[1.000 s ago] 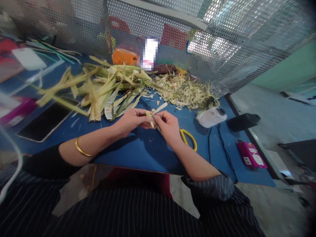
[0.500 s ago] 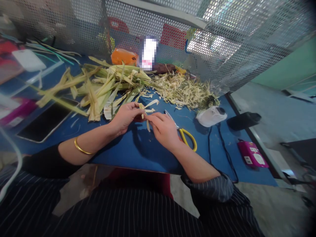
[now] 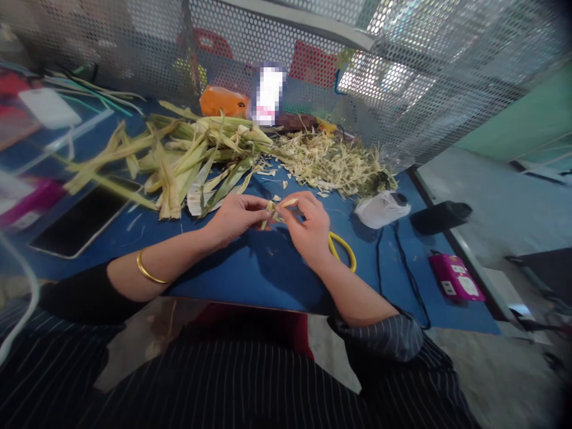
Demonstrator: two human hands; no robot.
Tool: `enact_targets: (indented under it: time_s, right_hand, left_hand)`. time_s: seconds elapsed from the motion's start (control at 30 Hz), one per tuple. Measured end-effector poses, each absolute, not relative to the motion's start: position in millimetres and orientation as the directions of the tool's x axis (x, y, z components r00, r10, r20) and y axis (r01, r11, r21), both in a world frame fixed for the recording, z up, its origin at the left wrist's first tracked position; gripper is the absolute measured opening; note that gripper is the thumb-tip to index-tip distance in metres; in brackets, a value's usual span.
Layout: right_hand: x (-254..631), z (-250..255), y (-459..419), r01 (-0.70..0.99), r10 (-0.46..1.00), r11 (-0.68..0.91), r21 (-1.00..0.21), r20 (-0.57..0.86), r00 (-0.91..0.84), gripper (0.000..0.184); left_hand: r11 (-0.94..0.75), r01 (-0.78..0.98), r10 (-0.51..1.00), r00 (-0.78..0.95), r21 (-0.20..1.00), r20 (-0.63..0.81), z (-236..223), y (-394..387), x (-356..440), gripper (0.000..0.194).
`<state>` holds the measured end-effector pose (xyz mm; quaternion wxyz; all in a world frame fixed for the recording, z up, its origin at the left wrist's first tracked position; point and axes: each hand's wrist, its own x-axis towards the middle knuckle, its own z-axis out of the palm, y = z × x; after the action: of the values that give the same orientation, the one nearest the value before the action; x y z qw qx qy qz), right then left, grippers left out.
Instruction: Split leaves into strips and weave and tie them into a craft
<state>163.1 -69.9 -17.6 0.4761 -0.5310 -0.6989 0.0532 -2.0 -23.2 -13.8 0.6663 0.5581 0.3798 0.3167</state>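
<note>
My left hand (image 3: 236, 215) and my right hand (image 3: 307, 227) meet over the blue table (image 3: 250, 268), both pinching a small folded pale leaf strip (image 3: 276, 208) between their fingertips. A gold bangle (image 3: 146, 269) sits on my left wrist. Yellow-handled scissors (image 3: 343, 251) lie on the table just right of my right hand, partly hidden by it. A heap of long green and yellow leaves (image 3: 187, 158) lies beyond my hands.
Shredded leaf trimmings (image 3: 333, 164) pile up at the back right. A dark tablet (image 3: 83, 217) lies at the left. A white wad (image 3: 379, 210), a black cable (image 3: 402, 262) and a pink device (image 3: 456, 279) sit at the right. Perforated metal screens (image 3: 313, 53) wall the back.
My hands have kept working the leaf strip: half a second ago its ends splayed out between my fingers, now it is folded tighter. My right hand has risen and covers more of the scissors.
</note>
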Motion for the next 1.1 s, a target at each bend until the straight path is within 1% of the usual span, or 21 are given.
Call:
enact_targets:
  time_s: [0.07, 0.13, 0.2, 0.33, 0.37, 0.43, 0.47, 0.53, 0.6, 0.7, 0.73, 0.8, 0.87, 0.97, 1.03, 1.1]
  right_hand:
    - [163.8, -17.5, -67.1, 0.612, 0.838, 0.369, -0.699, 0.535, 0.105, 0.011]
    - [163.9, -18.7, -65.0, 0.558, 0.871, 0.306, -0.771, 0.463, 0.162, 0.013]
    - [163.2, -21.4, -63.5, 0.546, 0.884, 0.267, -0.795, 0.427, 0.190, 0.013]
    - [161.8, -28.9, -61.7, 0.580, 0.882, 0.262, -0.771, 0.436, 0.181, 0.014]
    - [162.4, -29.9, -61.4, 0.595, 0.880, 0.270, -0.757, 0.445, 0.167, 0.014]
    - [165.1, -29.6, -61.7, 0.653, 0.854, 0.299, -0.696, 0.501, 0.143, 0.009]
    - [167.1, -28.2, -62.3, 0.695, 0.821, 0.317, -0.645, 0.554, 0.140, 0.006]
    - [171.4, -23.7, -64.3, 0.788, 0.727, 0.340, -0.514, 0.675, 0.127, 0.013]
    - [174.4, -18.7, -66.8, 0.864, 0.652, 0.342, -0.369, 0.755, 0.065, 0.014]
    - [174.6, -14.6, -69.6, 0.923, 0.645, 0.351, -0.157, 0.755, -0.117, 0.015]
    - [173.6, -14.3, -70.1, 0.929, 0.653, 0.356, -0.100, 0.738, -0.171, 0.015]
    - [170.6, -14.9, -71.2, 0.932, 0.665, 0.363, -0.027, 0.708, -0.238, 0.015]
    - [166.9, -16.5, -72.7, 0.929, 0.667, 0.371, 0.005, 0.694, -0.270, 0.016]
    - [161.1, -20.5, -75.4, 0.912, 0.687, 0.411, -0.015, 0.663, -0.299, 0.020]
    - [158.0, -23.7, -76.4, 0.894, 0.711, 0.440, -0.086, 0.641, -0.288, 0.021]
    - [156.0, -26.3, -76.2, 0.870, 0.740, 0.449, -0.206, 0.631, -0.233, 0.020]
  left_hand:
    - [0.203, 0.003, 0.830, 0.530, 0.979, -0.173, -14.5, -23.1, -2.5, 0.022]
    - [0.232, -0.008, 0.817, 0.544, 0.973, -0.191, -15.1, -23.1, -2.7, 0.024]
    - [0.262, -0.017, 0.805, 0.555, 0.965, -0.209, -15.4, -23.6, -2.0, 0.026]
    - [0.239, -0.014, 0.823, 0.533, 0.971, -0.196, -15.4, -26.6, 1.7, 0.024]
    - [0.233, -0.016, 0.837, 0.512, 0.972, -0.192, -15.5, -27.1, 2.5, 0.023]
    - [0.238, -0.040, 0.864, 0.464, 0.970, -0.193, -15.7, -27.1, 3.0, 0.020]
    - [0.247, -0.062, 0.873, 0.447, 0.967, -0.194, -15.9, -26.4, 2.7, 0.019]
    - [0.259, -0.119, 0.888, 0.421, 0.959, -0.188, -16.3, -23.7, 1.4, 0.018]
    - [0.272, -0.186, 0.897, 0.405, 0.944, -0.179, -16.7, -20.3, -0.2, 0.018]
    - [0.334, -0.273, 0.884, 0.423, 0.902, -0.199, -16.9, -16.8, -1.1, 0.018]
    - [0.366, -0.288, 0.872, 0.439, 0.885, -0.217, -17.0, -16.3, -1.0, 0.018]
    - [0.407, -0.296, 0.852, 0.465, 0.864, -0.241, -17.8, -16.5, -0.4, 0.018]
    - [0.372, -0.276, 0.858, 0.467, 0.886, -0.214, -19.1, -17.4, 0.4, 0.019]
    - [0.216, -0.221, 0.897, 0.430, 0.951, -0.104, -21.4, -19.0, 1.7, 0.024]
    - [0.145, -0.192, 0.914, 0.401, 0.971, -0.057, -22.1, -19.6, 2.5, 0.027]
    - [0.103, -0.178, 0.929, 0.369, 0.979, -0.031, -21.8, -19.7, 2.9, 0.026]
